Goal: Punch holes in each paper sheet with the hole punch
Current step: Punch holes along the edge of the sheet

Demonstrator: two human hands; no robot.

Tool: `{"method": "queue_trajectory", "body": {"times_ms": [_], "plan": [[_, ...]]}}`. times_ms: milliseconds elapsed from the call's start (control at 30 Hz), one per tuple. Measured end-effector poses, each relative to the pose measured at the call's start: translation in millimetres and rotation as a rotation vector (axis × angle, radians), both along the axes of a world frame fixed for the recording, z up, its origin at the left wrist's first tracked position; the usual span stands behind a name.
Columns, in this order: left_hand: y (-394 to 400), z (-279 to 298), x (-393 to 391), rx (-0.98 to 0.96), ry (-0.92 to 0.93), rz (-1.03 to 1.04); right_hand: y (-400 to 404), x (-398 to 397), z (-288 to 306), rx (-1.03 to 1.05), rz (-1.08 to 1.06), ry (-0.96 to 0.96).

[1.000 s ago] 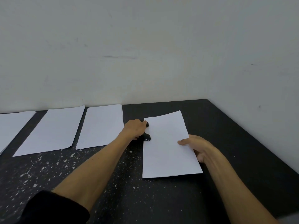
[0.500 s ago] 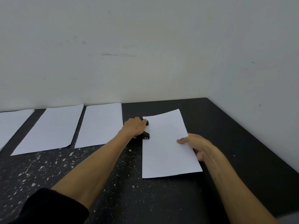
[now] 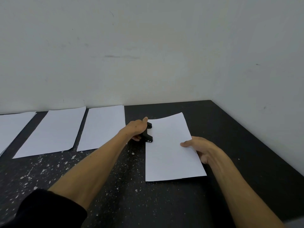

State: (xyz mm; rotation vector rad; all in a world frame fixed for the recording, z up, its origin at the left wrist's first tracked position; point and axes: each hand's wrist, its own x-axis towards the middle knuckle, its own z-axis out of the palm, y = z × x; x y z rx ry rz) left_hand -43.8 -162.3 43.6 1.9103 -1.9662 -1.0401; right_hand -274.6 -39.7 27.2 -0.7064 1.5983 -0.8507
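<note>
A black hole punch (image 3: 148,134) sits on the dark table at the left edge of a white paper sheet (image 3: 171,150). My left hand (image 3: 136,129) rests on top of the punch and covers most of it, thumb stretched out along the sheet's far corner. My right hand (image 3: 199,148) grips the sheet's right edge, thumb on top and fingers beneath. Three more white sheets lie in a row to the left: one (image 3: 102,127) nearest the punch, one (image 3: 51,132) beyond it, and one (image 3: 11,125) cut off by the frame's edge.
The dark table (image 3: 164,203) is speckled with white paper bits on its left half. A pale wall stands behind it and another along its right edge (image 3: 256,134), forming a corner at the back right.
My left hand has loosened on the punch, with its thumb now stretched forward. The sheet and my right hand have hardly moved.
</note>
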Motion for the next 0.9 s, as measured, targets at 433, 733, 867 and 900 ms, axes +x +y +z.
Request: {"method": "queue_trajectory", "body": {"times_ms": [433,733,867,900], "plan": [[-20,-3,8,-0.354,-0.067,-0.139,-1,-10,-2,0.013,0.025,-0.072],[-6,-8,-13,-0.142,0.026,-0.329,-1,-10,3,0.040,-0.006,-0.111],[-5,-19,-16,-0.277,-0.126,-0.365,-3,-11,1,0.032,0.013,-0.090],[-6,-23,-17,-0.306,-0.161,-0.370,-3,-11,1,0.028,0.019,-0.088]]}}
